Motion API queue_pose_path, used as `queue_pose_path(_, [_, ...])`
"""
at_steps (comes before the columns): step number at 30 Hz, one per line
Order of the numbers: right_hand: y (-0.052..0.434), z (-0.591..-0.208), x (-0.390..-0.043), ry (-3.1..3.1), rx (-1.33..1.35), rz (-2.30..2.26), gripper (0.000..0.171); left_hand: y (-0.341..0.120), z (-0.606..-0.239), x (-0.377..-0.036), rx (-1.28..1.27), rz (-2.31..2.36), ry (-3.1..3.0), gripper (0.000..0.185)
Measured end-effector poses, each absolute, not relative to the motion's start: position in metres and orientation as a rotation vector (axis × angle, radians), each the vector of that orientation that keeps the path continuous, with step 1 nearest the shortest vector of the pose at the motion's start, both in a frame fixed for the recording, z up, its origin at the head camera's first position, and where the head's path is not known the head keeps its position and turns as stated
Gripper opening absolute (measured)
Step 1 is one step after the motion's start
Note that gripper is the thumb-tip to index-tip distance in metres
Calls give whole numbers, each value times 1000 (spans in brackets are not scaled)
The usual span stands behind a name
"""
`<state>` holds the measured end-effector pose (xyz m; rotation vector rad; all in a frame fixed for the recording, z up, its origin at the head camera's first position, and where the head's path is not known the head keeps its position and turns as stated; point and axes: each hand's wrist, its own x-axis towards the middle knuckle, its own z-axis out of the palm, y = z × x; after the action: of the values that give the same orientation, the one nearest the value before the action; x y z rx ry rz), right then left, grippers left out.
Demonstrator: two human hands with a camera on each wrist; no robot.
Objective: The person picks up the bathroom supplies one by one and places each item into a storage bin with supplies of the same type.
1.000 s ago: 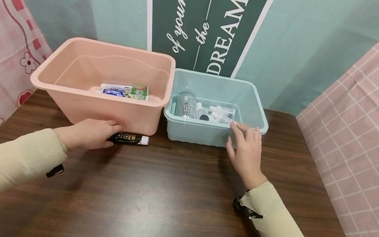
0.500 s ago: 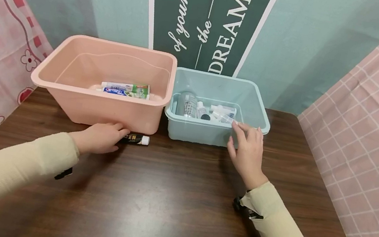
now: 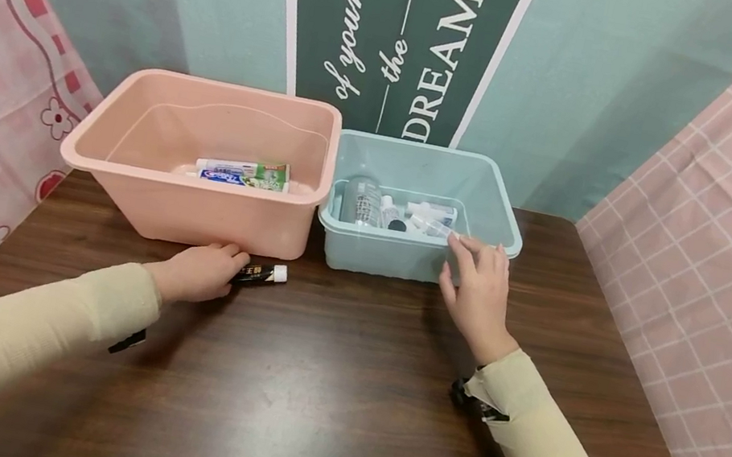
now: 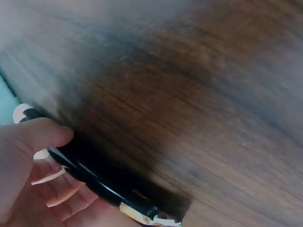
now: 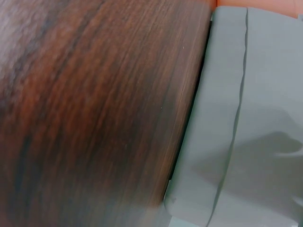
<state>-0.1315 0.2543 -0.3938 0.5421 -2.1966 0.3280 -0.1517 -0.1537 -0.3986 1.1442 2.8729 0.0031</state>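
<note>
In the head view my left hand grips a black toothpaste tube with a white cap, just in front of the pink bin. The left wrist view has the thumb across the dark tube and the fingers beneath it. My right hand is at the front rim of the light blue bin, fingers relaxed, thumb apart from the index finger. By its fingertips a small clear bottle with a white cap lies inside. The right wrist view shows only the bin's wall with a hand's shadow.
Toothpaste tubes lie in the pink bin. The blue bin beside it holds a larger clear bottle and several small white containers. Both stand at the back of the dark wooden table, with fabric hangings behind and on both sides.
My left hand has slid right along the toothpaste tube, and the tube now tilts slightly, cap end farther back. My right hand stays at the blue bin's rim.
</note>
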Motion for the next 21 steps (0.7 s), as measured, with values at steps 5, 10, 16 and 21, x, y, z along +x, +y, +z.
queue_pose_path(5, [254,-392,-130,-2195,542,326,38,-154,-396,-152,1124,-8,2828,33])
queue_pose_path(10, [254,-392,-130,-2202,547,325,38,-161,-390,-150,1118,-19,2823,32])
queue_pose_path(16, [255,-392,-130,-2188,538,328,39,-169,-372,-148,1150,-3,2907,32])
queue_pose_path(21, [254,-393,-129,-2194,535,326,39,-177,-355,-144,1174,-61,2936,31])
